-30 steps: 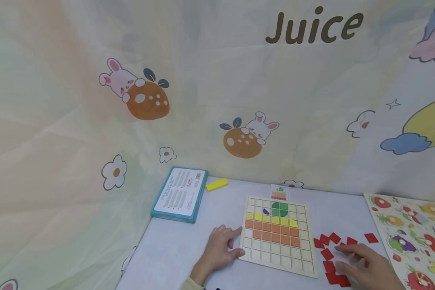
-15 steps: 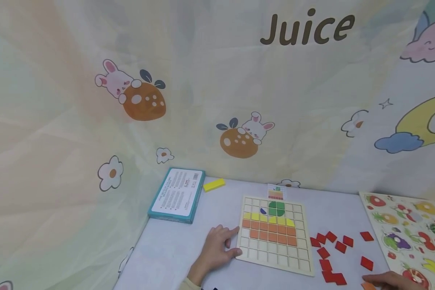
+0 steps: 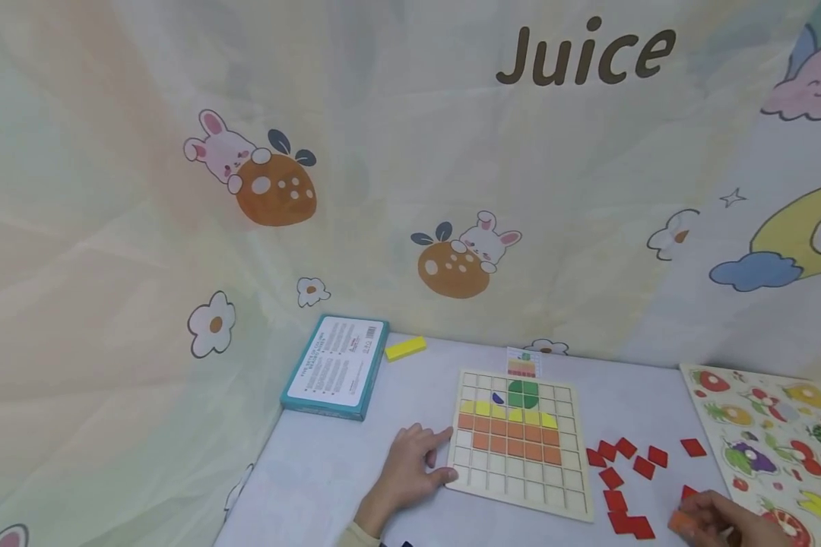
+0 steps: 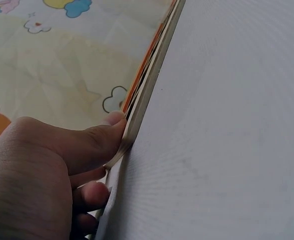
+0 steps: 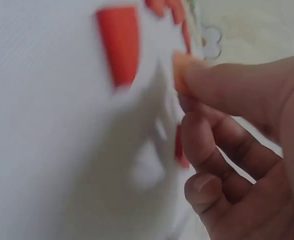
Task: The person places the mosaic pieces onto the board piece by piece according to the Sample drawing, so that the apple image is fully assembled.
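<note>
A square wooden grid board (image 3: 516, 486) lies on the table, with green, yellow, orange and blue tiles set in its cells. My left hand (image 3: 410, 469) rests at the board's left side, index fingertip and thumb spread apart against its edge. The left wrist view shows the thumb (image 4: 99, 142) pressed to the board's edge. My right hand (image 3: 721, 520) pinches an orange tile (image 5: 182, 72) between thumb and fingers, held above the table at the lower right. Loose red tiles (image 3: 616, 501) lie between the board and this hand; one is partly hidden behind the fingers.
A small pattern card (image 3: 523, 363) stands at the board's far edge. A teal-edged box (image 3: 335, 368) and a yellow block (image 3: 406, 348) lie at the back left. On the right lies a fruit-picture board (image 3: 759, 425). A printed cloth wall (image 3: 369, 190) rises behind the table.
My right hand has moved right, off the red tiles, and has picked up an orange tile, now lifted and turned toward the board. The left hand stays at the board's edge.
</note>
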### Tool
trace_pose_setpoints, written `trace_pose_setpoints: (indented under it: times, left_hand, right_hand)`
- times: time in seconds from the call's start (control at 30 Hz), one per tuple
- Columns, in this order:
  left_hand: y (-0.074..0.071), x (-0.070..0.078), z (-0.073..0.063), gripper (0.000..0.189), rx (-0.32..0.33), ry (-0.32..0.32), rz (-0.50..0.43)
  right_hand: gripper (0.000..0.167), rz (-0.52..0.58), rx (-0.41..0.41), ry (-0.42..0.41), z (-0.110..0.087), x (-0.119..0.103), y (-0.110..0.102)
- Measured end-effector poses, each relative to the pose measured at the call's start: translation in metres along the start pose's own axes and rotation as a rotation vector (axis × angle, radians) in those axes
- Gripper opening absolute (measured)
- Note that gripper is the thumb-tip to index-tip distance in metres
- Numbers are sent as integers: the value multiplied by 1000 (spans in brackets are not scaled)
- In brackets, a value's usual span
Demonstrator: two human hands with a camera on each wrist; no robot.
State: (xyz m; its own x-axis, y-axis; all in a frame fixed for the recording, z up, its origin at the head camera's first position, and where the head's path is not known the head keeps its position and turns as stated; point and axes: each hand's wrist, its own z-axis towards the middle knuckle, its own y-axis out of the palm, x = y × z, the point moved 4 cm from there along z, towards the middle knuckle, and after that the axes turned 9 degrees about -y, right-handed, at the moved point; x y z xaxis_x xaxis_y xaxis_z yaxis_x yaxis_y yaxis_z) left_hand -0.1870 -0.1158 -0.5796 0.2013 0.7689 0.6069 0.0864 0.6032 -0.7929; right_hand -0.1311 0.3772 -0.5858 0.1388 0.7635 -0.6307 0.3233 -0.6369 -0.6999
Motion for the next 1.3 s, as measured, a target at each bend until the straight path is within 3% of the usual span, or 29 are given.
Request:
trace_pose_setpoints:
  times: [0.2, 0.47, 0.7, 0.87, 1.13, 1.3]
  left_hand:
    - [2, -3, 0, 67, -14, -18, -10]
    - [2, -1, 2, 67, -5, -4, 0]
    - [2, 0, 2, 67, -13, -13, -4]
    - [0, 0, 2, 67, -13, -17, -7]
    - [-1, -1, 1, 67, -7, 1, 9]
    - [-2, -1, 1, 67, 6, 14, 15]
  right_hand:
    - [51, 11, 103, -98, 10, -57, 4]
    - [56, 227, 190, -109, 31, -118, 31]
    - [35, 112, 274, -288, 56, -172, 56]
    - [29, 72, 274, -385, 70, -208, 74]
    - [23, 82, 248, -485, 87, -246, 110]
    - [24, 42, 227, -477, 94, -261, 126]
